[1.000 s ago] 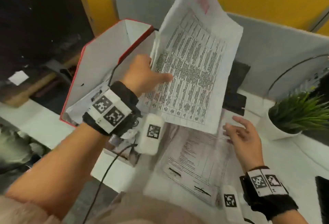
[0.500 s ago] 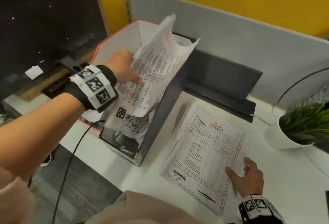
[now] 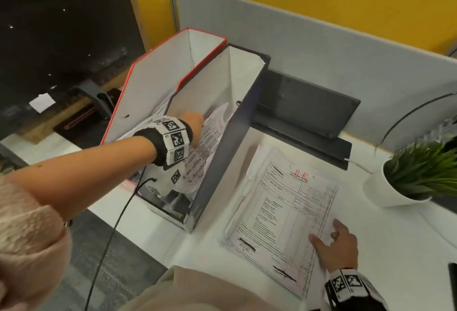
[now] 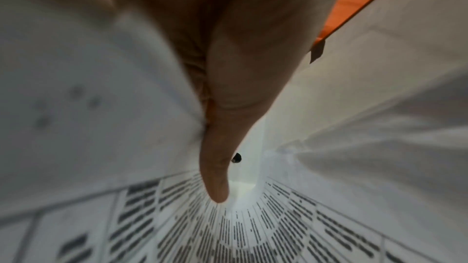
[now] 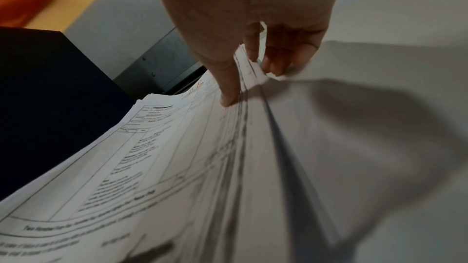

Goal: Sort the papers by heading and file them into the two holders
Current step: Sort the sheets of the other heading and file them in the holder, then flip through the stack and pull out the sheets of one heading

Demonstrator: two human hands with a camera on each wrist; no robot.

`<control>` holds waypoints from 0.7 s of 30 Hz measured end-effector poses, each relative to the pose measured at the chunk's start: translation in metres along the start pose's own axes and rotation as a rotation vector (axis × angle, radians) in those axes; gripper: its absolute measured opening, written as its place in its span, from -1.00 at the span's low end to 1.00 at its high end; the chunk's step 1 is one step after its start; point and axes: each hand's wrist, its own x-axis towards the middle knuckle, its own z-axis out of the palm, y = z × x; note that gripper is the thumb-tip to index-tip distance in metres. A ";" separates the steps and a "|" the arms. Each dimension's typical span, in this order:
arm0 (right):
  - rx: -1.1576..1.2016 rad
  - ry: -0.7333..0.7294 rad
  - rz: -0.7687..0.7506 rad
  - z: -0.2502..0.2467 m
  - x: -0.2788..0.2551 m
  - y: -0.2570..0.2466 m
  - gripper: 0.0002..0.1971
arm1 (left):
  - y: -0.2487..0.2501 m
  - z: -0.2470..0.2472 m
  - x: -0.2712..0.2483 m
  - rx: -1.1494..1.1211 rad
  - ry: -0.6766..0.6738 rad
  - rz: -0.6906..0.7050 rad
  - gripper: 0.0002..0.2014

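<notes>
1. Since a second ago: printed sheet (image 3: 202,152) has gone from held high above the desk to lying down inside the dark holder (image 3: 222,152); right hand (image 3: 338,246) has drawn back to the near right edge of the stack.
2. Left hand (image 3: 195,125): reaches down into the dark holder, on the printed sheet. Left wrist view shows the thumb (image 4: 215,167) extended along the paper, with paper bunched against the palm; whether the fingers pinch it cannot be told.
3. Right hand: fingers spread and relaxed, index fingertip (image 5: 229,99) pressing the top page, other fingers loosely bent at the stack's edge. Holds nothing.
4. Paper stack (image 3: 284,211): flat on the white desk (image 3: 395,249), just right of the dark holder; top page is a ruled form with a red handwritten "HR" heading.
5. Red holder (image 3: 158,88): upright, touching the dark holder's left side; papers lie in it.
6. Potted plant (image 3: 415,172): white pot, far right of desk, well apart from the stack.
7. Grey partition (image 3: 321,38): behind the desk, yellow wall above.
</notes>
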 end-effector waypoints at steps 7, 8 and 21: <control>0.012 0.005 0.002 0.003 0.002 0.003 -0.18 | 0.006 -0.025 -0.018 -0.225 0.248 0.120 -0.60; 0.012 0.004 0.001 0.004 0.003 0.003 -0.18 | 0.011 -0.031 -0.022 -0.311 0.303 0.159 -0.64; 0.037 -0.020 0.007 0.004 0.002 0.001 -0.17 | 0.141 0.020 -0.068 -0.794 0.437 0.572 -0.82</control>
